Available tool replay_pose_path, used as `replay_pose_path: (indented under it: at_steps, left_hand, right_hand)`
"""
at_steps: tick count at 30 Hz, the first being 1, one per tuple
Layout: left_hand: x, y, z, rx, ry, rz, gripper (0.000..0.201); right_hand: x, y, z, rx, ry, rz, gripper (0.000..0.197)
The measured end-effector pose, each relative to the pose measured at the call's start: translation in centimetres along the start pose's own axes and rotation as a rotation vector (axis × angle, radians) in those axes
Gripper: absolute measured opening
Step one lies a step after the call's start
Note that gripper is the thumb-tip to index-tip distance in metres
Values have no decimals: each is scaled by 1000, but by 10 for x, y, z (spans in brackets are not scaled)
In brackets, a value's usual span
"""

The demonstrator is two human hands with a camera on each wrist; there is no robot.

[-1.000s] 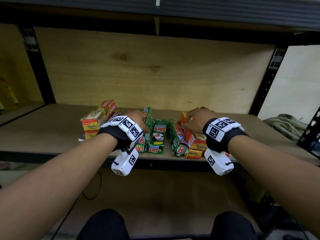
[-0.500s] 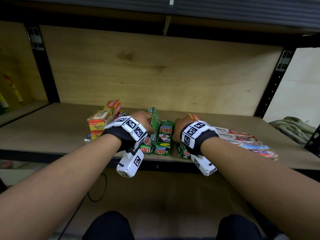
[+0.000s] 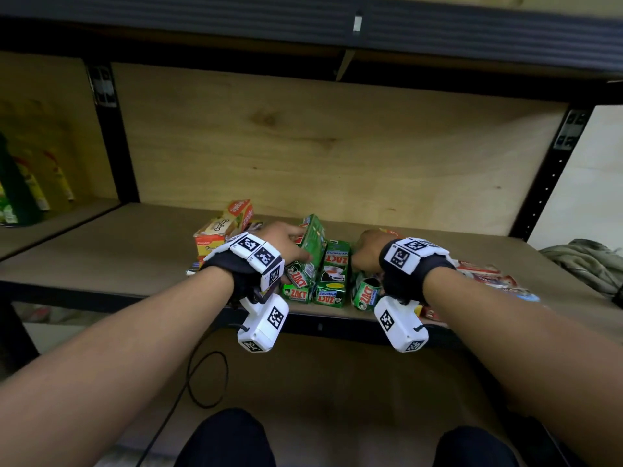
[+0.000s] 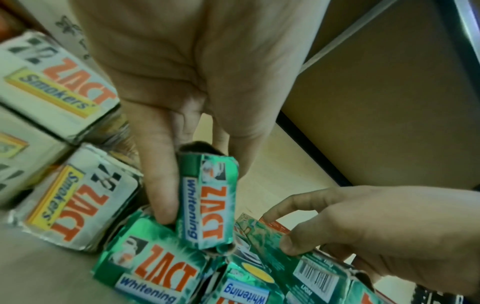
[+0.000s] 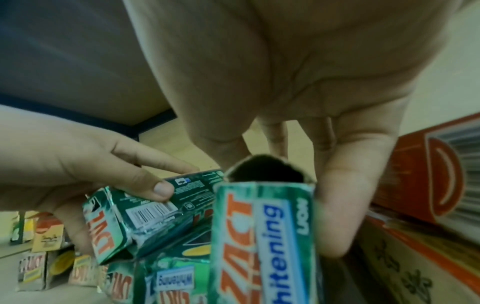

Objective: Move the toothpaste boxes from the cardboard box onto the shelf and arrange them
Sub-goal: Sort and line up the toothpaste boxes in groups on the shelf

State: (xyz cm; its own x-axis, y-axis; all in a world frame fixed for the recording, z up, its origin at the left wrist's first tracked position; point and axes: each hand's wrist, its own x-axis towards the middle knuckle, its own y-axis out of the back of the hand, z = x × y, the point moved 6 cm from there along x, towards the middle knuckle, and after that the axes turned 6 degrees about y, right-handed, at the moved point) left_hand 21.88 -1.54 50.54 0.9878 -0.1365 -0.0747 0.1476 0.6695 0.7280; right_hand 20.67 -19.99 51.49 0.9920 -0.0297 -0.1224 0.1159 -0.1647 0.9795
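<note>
Several toothpaste boxes lie on the wooden shelf (image 3: 101, 257). My left hand (image 3: 286, 244) grips a green ZACT box (image 3: 312, 244) that is tilted up on its edge; in the left wrist view the thumb (image 4: 161, 195) and fingers pinch its end (image 4: 210, 201). My right hand (image 3: 367, 252) grips another green ZACT box (image 3: 365, 294), whose open end (image 5: 262, 236) shows in the right wrist view. A third green box (image 3: 332, 274) lies flat between them. The cardboard box is not in view.
Orange Colgate boxes (image 3: 222, 227) are stacked left of my left hand, with white ZACT Smokers boxes (image 4: 59, 86) beside them. Red and white boxes (image 3: 485, 278) lie to the right. A crumpled cloth (image 3: 586, 261) sits at the shelf's far right. Bottles (image 3: 20, 197) stand in the neighbouring bay.
My right hand has moved left, off the orange and red boxes, and now holds a green box. My left hand has stayed on its tilted green box.
</note>
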Motion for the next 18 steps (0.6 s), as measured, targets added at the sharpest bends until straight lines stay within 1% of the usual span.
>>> replay_pose_path:
  at_steps: [2, 5, 7, 9, 11, 14, 18]
  left_hand:
    - [-3, 3, -1, -22, -23, 3, 81]
    - [-7, 13, -2, -23, -41, 30, 82]
    - [-8, 23, -2, -45, -43, 45, 82]
    - [-9, 34, -2, -114, -38, 55, 80]
    - [-10, 44, -5, -220, -8, 56, 78]
    - [-11, 59, -7, -253, -7, 81, 76]
    - [-13, 83, -16, -286, -24, 143, 72]
  right_hand:
    - [-4, 4, 3, 56, 0, 14, 22]
    - [-5, 9, -1, 106, 21, 42, 31]
    - [-13, 16, -10, 126, 19, 52, 32]
    - [-15, 22, -15, 150, 21, 78, 30]
    - [-14, 25, -18, 190, 9, 95, 32]
    - [-10, 27, -26, 277, 49, 129, 38]
    - [-8, 30, -48, 421, 106, 144, 31]
